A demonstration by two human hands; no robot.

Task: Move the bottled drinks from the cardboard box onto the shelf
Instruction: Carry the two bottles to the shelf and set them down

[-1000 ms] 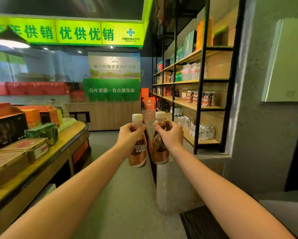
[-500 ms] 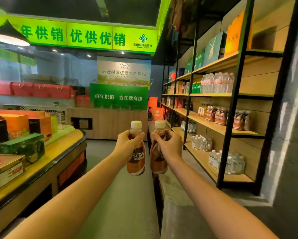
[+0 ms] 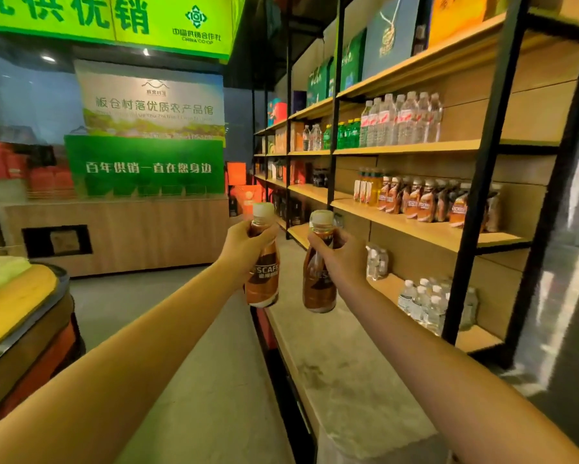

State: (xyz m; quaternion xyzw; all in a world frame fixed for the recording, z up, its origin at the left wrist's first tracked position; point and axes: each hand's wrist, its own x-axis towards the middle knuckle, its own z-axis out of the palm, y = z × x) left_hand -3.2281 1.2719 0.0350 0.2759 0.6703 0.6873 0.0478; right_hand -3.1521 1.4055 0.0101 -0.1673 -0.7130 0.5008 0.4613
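Note:
My left hand (image 3: pixel 242 247) grips the neck of a brown coffee bottle (image 3: pixel 263 279) with a white cap. My right hand (image 3: pixel 343 259) grips a second brown coffee bottle (image 3: pixel 318 289) the same way. Both bottles hang upright in front of me, side by side and slightly apart, left of the wooden shelf unit. The middle shelf (image 3: pixel 425 229) holds a row of matching coffee bottles (image 3: pixel 418 200) to the right of my hands. The cardboard box is out of view.
Water bottles (image 3: pixel 401 120) fill the shelf above and more (image 3: pixel 428 306) stand on the lowest shelf. A black frame post (image 3: pixel 482 195) crosses the shelves. A grey stone ledge (image 3: pixel 341 370) runs below. A display counter (image 3: pixel 17 316) stands at left, with aisle floor between.
I have come nearer to the shelf unit, which now looks larger and fills the right side. Both hands hold the bottles as before, now a little farther apart.

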